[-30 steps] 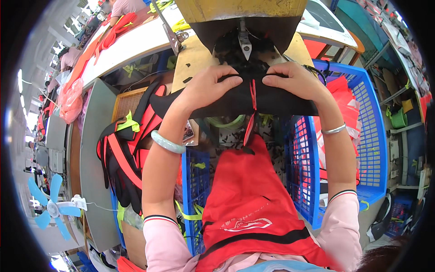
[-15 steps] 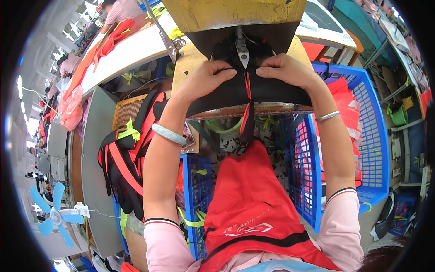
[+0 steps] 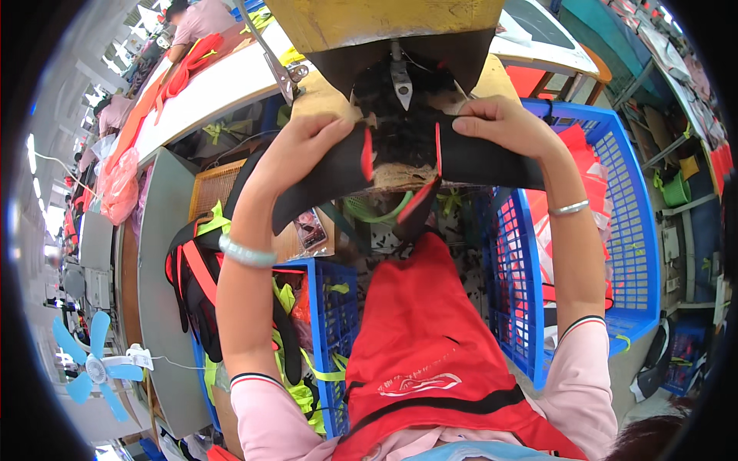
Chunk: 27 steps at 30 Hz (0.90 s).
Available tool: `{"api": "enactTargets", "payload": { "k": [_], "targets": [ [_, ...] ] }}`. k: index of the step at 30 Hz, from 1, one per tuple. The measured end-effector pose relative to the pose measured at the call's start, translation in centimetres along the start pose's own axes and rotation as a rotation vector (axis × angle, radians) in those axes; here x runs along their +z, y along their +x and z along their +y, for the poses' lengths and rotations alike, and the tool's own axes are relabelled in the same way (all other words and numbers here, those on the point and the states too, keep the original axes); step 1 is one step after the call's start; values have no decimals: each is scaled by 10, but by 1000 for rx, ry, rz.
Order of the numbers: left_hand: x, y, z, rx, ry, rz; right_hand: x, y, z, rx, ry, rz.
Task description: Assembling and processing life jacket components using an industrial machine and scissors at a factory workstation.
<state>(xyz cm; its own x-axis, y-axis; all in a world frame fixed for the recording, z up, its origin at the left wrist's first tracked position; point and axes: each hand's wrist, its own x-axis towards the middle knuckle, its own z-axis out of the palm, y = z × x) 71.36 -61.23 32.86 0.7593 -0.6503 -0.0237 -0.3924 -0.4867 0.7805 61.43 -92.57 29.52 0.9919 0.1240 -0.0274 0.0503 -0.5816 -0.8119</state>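
Both hands have spread apart, left hand (image 3: 307,142) and right hand (image 3: 500,123) pinching smooth, seemingly red-trimmed black fabric (image 3: 338,173).

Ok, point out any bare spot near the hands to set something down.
Barest: the grey tabletop left of the left hand, between the wicker tray and the black-and-red garment pile. Crowded: the right hand and black fabric piece fill the sewing bed; both blue plastic crates hold cloth.

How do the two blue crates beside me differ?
The right blue crate looks larger and holds red and white pieces; the left blue crate looks narrower and holds neon-yellow straps. The right one stands past my right arm, the left one by my left elbow. Both have lattice walls.
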Motion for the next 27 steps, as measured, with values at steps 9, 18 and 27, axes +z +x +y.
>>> {"api": "enactTargets", "payload": {
  "k": [9,18,27],
  "targets": [
    [79,-97,-25,-156,-556,-257,34,-77,-41,-258,76,-168],
    [162,-143,14,202,-767,-588,42,-145,-65,-277,143,-189],
    [148,-188,20,184,-489,-326,72,-184,-83,-336,373,-279]
  ]
}}
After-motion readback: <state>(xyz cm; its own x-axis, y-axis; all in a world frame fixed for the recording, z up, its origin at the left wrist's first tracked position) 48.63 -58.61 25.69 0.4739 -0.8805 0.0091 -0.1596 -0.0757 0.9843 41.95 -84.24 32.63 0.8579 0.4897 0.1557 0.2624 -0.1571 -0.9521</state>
